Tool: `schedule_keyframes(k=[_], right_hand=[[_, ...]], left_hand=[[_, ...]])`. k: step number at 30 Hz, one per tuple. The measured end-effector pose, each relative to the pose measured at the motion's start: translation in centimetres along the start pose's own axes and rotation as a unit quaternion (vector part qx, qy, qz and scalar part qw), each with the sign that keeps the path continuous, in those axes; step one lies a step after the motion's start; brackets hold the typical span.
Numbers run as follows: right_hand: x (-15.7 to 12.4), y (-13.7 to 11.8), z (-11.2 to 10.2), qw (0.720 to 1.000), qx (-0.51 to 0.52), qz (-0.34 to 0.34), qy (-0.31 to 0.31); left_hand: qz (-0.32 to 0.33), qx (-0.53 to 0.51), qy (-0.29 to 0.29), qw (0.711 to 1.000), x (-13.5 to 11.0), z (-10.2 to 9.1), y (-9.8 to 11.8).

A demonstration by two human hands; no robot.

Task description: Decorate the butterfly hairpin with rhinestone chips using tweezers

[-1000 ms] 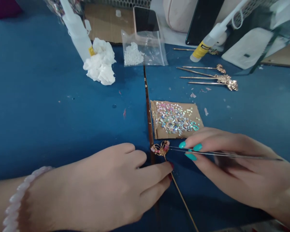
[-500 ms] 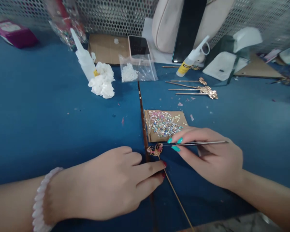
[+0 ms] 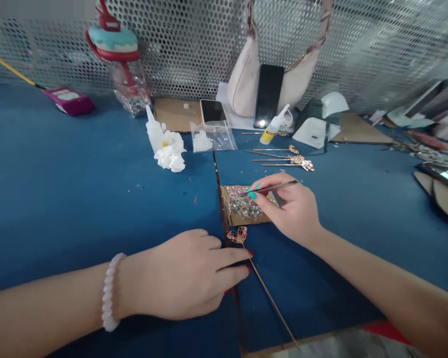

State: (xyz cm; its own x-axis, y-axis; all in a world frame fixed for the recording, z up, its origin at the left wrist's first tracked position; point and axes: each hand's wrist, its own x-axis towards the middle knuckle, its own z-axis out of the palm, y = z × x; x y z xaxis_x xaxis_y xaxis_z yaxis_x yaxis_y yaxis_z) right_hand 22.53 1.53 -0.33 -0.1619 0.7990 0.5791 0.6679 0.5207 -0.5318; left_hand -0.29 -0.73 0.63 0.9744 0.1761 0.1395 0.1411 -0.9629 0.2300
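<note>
A gold hairpin (image 3: 266, 287) with a butterfly-shaped head (image 3: 238, 235), set with pink stones, lies slantwise on the blue table. My left hand (image 3: 179, 276) rests palm down beside it, the index and middle fingertips holding its stem just below the head. In a pinch, my right hand (image 3: 293, 211) grips slim metal tweezers (image 3: 278, 186). Their tips reach over a piece of cardboard (image 3: 271, 217) spread with small shiny rhinestones (image 3: 244, 205); whether a stone sits between the tips is too small to tell.
Several gold hairpins (image 3: 272, 159) lie behind the cardboard, near a yellow-labelled glue bottle (image 3: 269, 135). A white bottle (image 3: 155, 130) leans by crumpled tissue (image 3: 171, 155). Farther back are a bag of white beads (image 3: 202, 141), two phones (image 3: 213, 112) and a handbag (image 3: 242, 82).
My right hand has moved the tweezers away from the hairpin's head, up over the rhinestones. The left hand stays on the stem. The camera view has tilted upward.
</note>
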Motion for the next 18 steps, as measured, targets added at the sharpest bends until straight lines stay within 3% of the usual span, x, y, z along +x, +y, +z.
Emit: schedule_keyframes(k=[18], right_hand=[[-0.6,0.2,-1.9,0.995,-0.036,-0.073,-0.064]], left_hand=[[-0.010,-0.028,-0.007,1.000,-0.1,0.0,-0.1]])
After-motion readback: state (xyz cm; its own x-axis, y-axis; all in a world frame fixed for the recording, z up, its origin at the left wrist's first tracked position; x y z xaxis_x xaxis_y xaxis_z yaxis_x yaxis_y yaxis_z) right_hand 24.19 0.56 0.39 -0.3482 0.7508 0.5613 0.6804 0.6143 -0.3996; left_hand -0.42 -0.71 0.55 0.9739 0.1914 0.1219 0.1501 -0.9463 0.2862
